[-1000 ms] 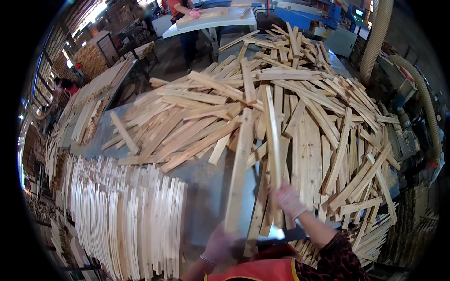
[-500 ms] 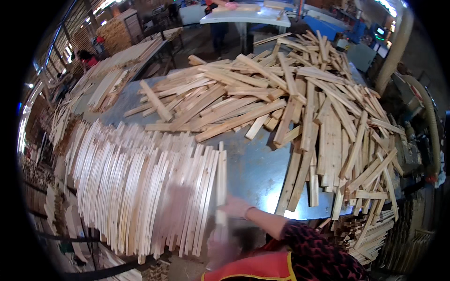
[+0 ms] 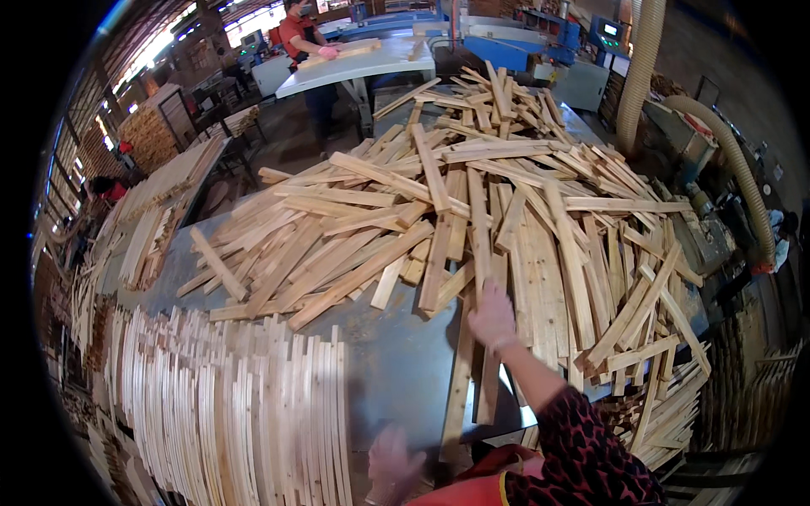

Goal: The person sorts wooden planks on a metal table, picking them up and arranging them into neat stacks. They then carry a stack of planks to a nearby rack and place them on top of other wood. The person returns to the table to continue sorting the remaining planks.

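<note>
My right hand (image 3: 492, 314), in a pale pink glove, reaches forward to the loose pile and closes on the near end of a long wooden strip (image 3: 477, 215). Its fingertips are partly hidden against the wood. Lower down, near the table's front edge, my left hand (image 3: 392, 464) is slightly blurred, with fingers apart and nothing in them. Just left of it, a row of pale strips (image 3: 236, 405) lies side by side, their ends uneven. The loose pile of wooden strips (image 3: 363, 194) covers the far and right parts of the metal table (image 3: 396, 363), pieces crossing at many angles.
Beyond the pile, a person in red (image 3: 305, 38) handles wood at a white table (image 3: 371, 61). Blue machinery (image 3: 506, 46) stands behind, with a ribbed hose (image 3: 639, 84) at right. More boards (image 3: 164, 198) lie on a bench at left, and stacked strips (image 3: 671, 426) sit below right.
My right hand has left the strip at the row's right edge and moved forward and right to the pile. That strip now lies in the row. The view has shifted rightward.
</note>
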`<state>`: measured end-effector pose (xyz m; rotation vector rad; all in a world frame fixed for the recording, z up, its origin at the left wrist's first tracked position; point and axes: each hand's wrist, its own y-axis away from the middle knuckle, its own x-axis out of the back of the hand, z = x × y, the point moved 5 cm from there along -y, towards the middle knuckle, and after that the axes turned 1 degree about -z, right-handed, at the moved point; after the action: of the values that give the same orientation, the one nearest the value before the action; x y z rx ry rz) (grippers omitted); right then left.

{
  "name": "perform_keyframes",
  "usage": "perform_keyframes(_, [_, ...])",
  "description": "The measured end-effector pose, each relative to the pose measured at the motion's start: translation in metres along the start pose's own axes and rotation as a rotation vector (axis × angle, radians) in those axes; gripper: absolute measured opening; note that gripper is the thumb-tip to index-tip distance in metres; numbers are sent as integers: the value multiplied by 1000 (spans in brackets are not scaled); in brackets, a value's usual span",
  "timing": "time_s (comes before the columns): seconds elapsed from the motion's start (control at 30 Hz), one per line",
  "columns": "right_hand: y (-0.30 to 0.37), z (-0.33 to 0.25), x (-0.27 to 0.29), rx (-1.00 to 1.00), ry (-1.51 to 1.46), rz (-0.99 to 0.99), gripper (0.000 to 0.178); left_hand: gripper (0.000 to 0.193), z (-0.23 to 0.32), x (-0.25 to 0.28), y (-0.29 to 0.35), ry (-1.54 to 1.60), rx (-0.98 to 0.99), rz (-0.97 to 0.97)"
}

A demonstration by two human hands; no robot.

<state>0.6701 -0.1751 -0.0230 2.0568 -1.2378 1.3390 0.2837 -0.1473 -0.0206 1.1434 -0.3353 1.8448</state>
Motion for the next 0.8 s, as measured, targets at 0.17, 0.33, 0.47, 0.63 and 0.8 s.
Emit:
perform_keyframes(0.17, [80, -14, 60, 196, -326, -259, 50, 95, 29, -8, -73, 88, 82, 15])
perform_keyframes(0.33, [-55, 131, 99, -35, 381, 391, 59, 103, 33, -37, -108, -123, 316, -58])
perform_keyframes(0.47, [-85, 173, 64, -255, 34, -187, 72, 85, -6, -54, -106, 270, 305, -111])
perform_keyframes(0.63, [-28, 103, 57, -285, -204, -259, 78, 59, -45, -44, -35, 451, 372, 21])
perform_keyframes(0.8, [120, 20, 7, -240, -854, -412, 78, 56, -62, -16, 37, 572, 555, 113])
